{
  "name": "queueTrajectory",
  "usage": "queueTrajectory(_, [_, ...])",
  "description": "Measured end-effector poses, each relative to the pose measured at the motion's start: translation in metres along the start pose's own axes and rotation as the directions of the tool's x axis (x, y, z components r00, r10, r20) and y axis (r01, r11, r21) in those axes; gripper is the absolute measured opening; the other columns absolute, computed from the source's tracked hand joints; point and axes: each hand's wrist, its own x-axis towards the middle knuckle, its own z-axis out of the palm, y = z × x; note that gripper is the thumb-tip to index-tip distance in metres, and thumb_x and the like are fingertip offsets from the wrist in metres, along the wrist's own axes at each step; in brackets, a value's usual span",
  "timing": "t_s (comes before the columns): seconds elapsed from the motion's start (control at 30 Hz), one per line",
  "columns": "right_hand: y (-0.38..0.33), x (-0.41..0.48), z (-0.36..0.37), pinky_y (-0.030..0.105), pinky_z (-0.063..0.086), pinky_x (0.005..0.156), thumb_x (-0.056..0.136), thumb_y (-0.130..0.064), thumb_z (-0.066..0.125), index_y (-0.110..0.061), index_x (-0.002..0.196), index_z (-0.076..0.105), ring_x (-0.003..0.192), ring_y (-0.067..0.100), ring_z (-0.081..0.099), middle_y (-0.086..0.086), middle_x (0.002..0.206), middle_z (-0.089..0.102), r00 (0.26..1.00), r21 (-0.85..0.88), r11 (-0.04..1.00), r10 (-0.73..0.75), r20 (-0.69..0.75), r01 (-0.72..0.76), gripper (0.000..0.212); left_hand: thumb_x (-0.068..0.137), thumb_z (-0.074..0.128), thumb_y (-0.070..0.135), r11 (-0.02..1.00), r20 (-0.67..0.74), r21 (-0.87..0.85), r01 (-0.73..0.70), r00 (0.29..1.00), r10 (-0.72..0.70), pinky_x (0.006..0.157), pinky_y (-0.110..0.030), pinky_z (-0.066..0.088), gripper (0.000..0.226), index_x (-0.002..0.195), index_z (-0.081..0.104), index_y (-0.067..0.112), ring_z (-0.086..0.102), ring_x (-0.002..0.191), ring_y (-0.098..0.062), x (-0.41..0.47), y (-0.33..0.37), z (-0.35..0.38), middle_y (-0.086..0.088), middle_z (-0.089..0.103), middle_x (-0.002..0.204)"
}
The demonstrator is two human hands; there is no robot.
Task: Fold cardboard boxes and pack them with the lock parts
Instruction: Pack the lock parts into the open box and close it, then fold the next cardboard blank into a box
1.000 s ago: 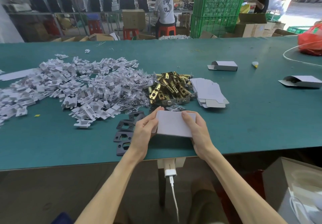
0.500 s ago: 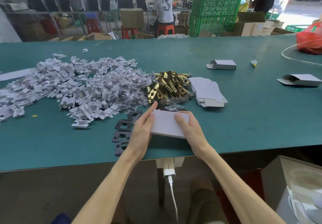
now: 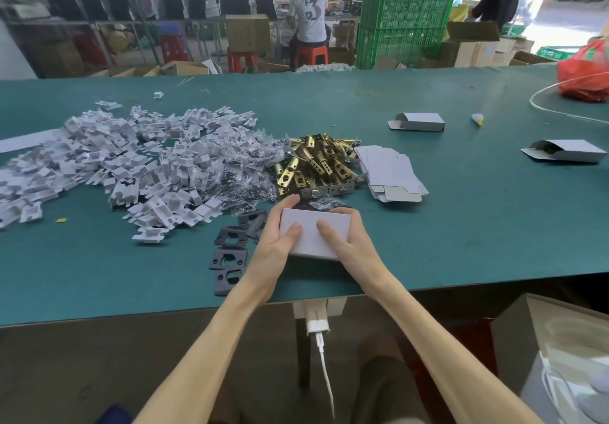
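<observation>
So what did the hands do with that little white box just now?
Both thumbs slid inward onto the top of the small white cardboard box. The left hand and right hand kept gripping its ends, and the box hardly moved. The brass lock latches and the white insert pile stayed put.

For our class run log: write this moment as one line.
left hand: holds box | right hand: holds box | box: white, near table edge | latches: piled behind
</observation>
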Motion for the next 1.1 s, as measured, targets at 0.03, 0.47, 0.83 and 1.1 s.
queueTrajectory(0.03, [0.0,-0.001,0.001,0.007,0.046,0.076,0.09,-0.053,0.065,-0.028,0.128,0.042,0.094,-0.012,0.056,-0.013,0.117,0.053,1.0,-0.003,1.0,-0.009,-0.013,0.009,0.051,0.109,0.053,0.019,1.0,-0.021,0.013,-0.003,1.0,0.004,0.107,-0.045,0.052,0.043,0.148,0.048,0.034,0.06,0.126,-0.024,0.001,0.0,0.001,0.006,0.056,0.146])
queueTrajectory(0.47, [-0.008,-0.015,0.009,0.04,0.016,0.114,0.09,-0.048,0.067,-0.027,0.158,0.028,0.14,0.025,0.033,0.005,0.147,0.042,0.88,-0.779,0.459,-0.41,0.241,0.427,0.08,0.104,0.06,0.018,0.999,-0.12,0.026,0.039,0.992,-0.036,0.107,-0.031,0.052,0.054,0.156,0.043,0.018,0.057,0.132,-0.007,-0.001,0.0,-0.001,0.007,0.054,0.152])
queueTrajectory(0.83, [-0.012,-0.005,-0.075,0.038,0.025,0.097,0.085,-0.057,0.071,-0.031,0.148,0.048,0.121,0.027,0.043,0.008,0.127,0.052,0.924,-0.811,0.572,-0.365,-0.111,0.128,0.072,0.112,0.042,0.026,0.996,-0.079,-0.08,0.028,0.996,-0.035,0.083,-0.03,0.062,0.038,0.134,0.065,0.005,0.073,0.112,-0.024,-0.003,0.006,0.004,-0.003,0.072,0.131])
queueTrajectory(1.1, [0.003,0.019,-0.172,0.048,0.03,0.1,0.091,-0.059,0.061,-0.026,0.144,0.05,0.116,0.037,0.043,0.018,0.125,0.049,0.851,-0.759,0.525,-0.116,-0.511,-0.384,0.064,0.111,0.043,0.012,0.999,-0.043,0.03,0.032,0.999,-0.031,0.081,-0.029,0.062,0.03,0.119,0.072,0.006,0.076,0.097,-0.029,-0.002,0.002,0.005,-0.009,0.079,0.109])
